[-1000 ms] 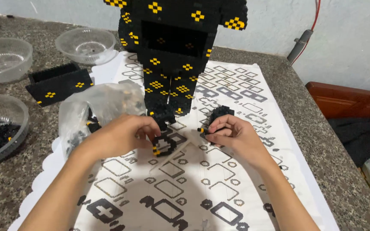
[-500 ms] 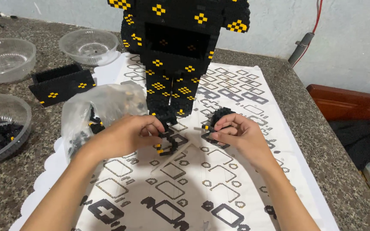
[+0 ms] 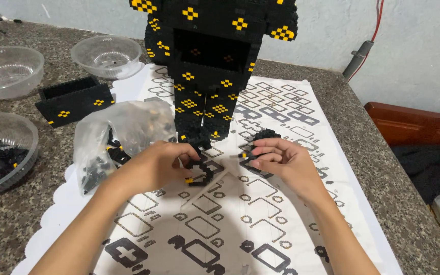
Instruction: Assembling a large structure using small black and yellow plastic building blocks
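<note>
Black brick pieces (image 3: 199,173) pinched in our left hand (image 3: 156,165) and right hand (image 3: 286,160), hands apart, below the block figure (image 3: 215,56); we should align studs squarely.

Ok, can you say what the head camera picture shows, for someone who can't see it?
Two bare hands work over a patterned white sheet: the left hand pinches a small curved black brick piece, the right hand holds a black brick cluster. Behind stands a tall black-and-yellow brick figure, with a clear bag of bricks at left.
</note>
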